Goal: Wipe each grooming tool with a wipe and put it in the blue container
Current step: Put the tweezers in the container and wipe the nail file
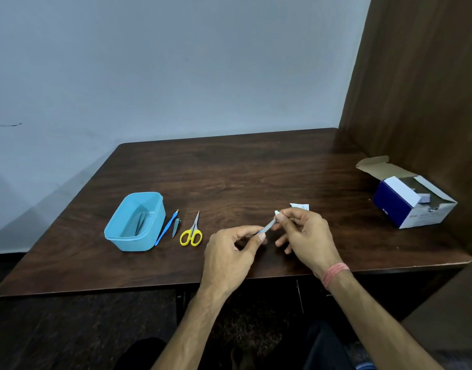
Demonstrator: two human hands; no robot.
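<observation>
Both hands hover over the desk's [256, 161] near edge. Left hand [229, 249] pinches the blue end of a slim nail file [266, 227], thumb and fingers clamped on it, while the right hand [307, 236] pinches a small white wipe [277, 213] round the file's tip. Toward the left edge sits the blue container [134, 222] with tweezers [139, 223] inside; just beside it lie a blue cuticle tool [165, 228], nail clipper [176, 227] and yellow scissors [192, 232]. Open wipe box [411, 201] sits by the right edge.
</observation>
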